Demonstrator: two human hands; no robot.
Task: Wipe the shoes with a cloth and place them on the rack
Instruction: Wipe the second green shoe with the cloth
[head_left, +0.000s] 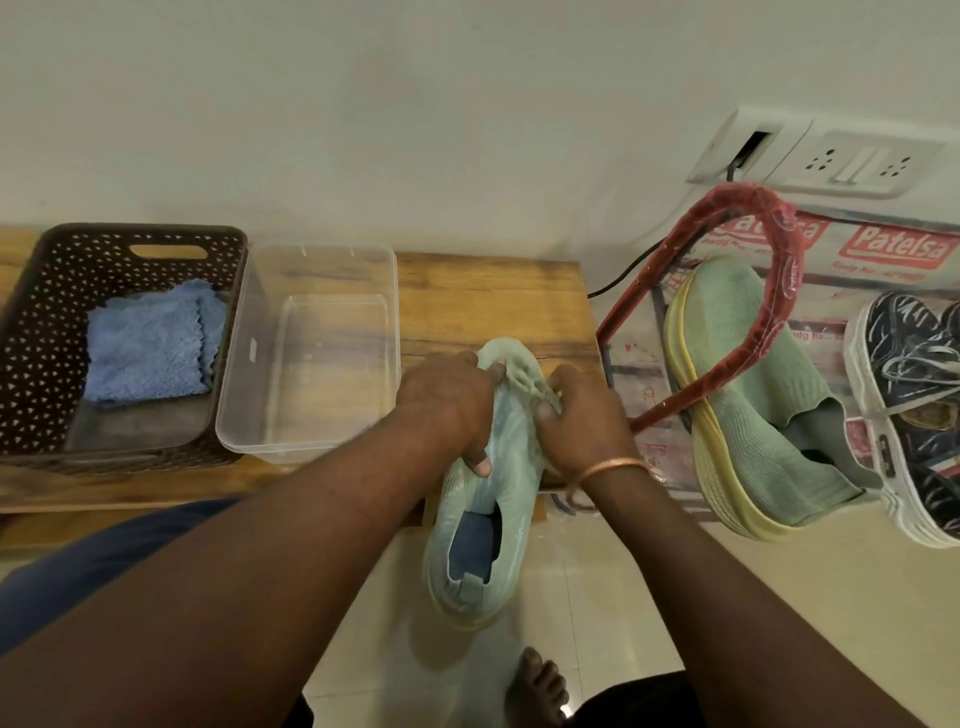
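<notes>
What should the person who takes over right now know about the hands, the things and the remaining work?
Left hand grips the held green shoe by its upper.
Right hand pinches what looks like a pale cloth against its toe.
Done: the second green shoe lies on the rack, beside a dark sneaker.
Spare blue cloths are in the brown basket.
Left: finish wiping the held green shoe, then rack it.

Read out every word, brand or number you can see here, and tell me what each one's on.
"Patelsa": white letters on a red label on the plastic wrapping of the rack.
Second label, left of the first: half hidden by the rack's tube, not fully readable.
Small print under the labels: too blurred to read.
</notes>
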